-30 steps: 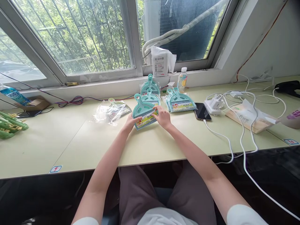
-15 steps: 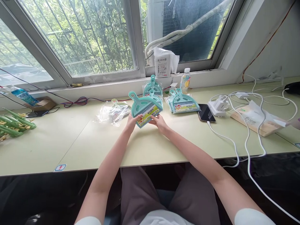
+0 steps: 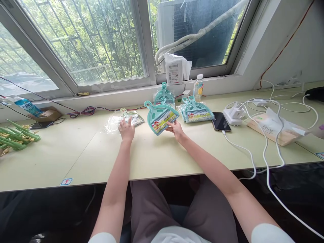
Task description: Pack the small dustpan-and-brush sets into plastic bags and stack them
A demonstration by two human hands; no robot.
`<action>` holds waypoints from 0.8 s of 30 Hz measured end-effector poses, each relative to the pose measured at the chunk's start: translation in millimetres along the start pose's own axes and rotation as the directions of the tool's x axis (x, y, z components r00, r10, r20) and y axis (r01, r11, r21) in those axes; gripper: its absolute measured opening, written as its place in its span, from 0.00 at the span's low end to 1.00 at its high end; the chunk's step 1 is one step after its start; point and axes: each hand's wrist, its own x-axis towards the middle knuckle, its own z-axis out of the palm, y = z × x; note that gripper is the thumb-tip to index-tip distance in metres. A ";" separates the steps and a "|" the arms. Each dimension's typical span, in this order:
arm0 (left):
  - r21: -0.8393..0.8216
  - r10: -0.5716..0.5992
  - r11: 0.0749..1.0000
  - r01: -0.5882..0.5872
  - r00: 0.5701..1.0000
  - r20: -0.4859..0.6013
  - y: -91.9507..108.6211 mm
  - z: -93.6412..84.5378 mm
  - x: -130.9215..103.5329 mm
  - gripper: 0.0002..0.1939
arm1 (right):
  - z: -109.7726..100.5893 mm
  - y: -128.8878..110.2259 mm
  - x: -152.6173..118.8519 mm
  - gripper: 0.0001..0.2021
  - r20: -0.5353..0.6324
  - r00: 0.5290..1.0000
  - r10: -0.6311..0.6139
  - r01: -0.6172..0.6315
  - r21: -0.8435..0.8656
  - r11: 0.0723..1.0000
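Note:
My right hand (image 3: 176, 131) grips the lower right edge of a teal dustpan and brush set (image 3: 162, 118) with a yellow label, tilted above the table. My left hand (image 3: 127, 129) has its fingers spread over a pile of clear plastic bags (image 3: 112, 123), touching or just above it. Beside that hand a flat bag with a pale green handle (image 3: 136, 118) lies on the table. Behind the held set stand more teal dustpan sets (image 3: 164, 96) against the wall. A stack of wrapped teal sets (image 3: 196, 111) lies to the right.
Right of the stack are a phone (image 3: 221, 121), a white charger block (image 3: 233, 115), looping white cables and a tissue pack (image 3: 275, 128). A bottle (image 3: 198, 88) stands near the sill. Green stalks (image 3: 17, 136) and a small box (image 3: 49, 114) lie at the left.
My left hand has let go of the teal dustpan set and moved left onto the plastic bags. My right hand still holds the set, now slightly further right.

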 end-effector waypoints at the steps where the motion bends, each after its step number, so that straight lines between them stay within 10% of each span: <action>1: 0.033 0.029 0.999 -0.030 0.999 0.037 -4.9 1.6 0.2 0.24 | -1.2 0.0 1.1 0.09 -0.001 1.000 0.008 -0.008 -0.002 1.000; 13: -0.158 0.222 0.961 -0.228 0.974 -0.055 7.7 3.0 -0.3 0.19 | -5.7 1.7 5.5 0.10 0.016 0.998 0.060 -0.058 -0.077 0.995; 24: -0.071 0.132 0.988 -0.135 0.990 -0.046 7.3 13.6 -4.4 0.11 | -11.2 6.1 7.4 0.09 -0.002 0.986 0.167 -0.165 -0.127 0.978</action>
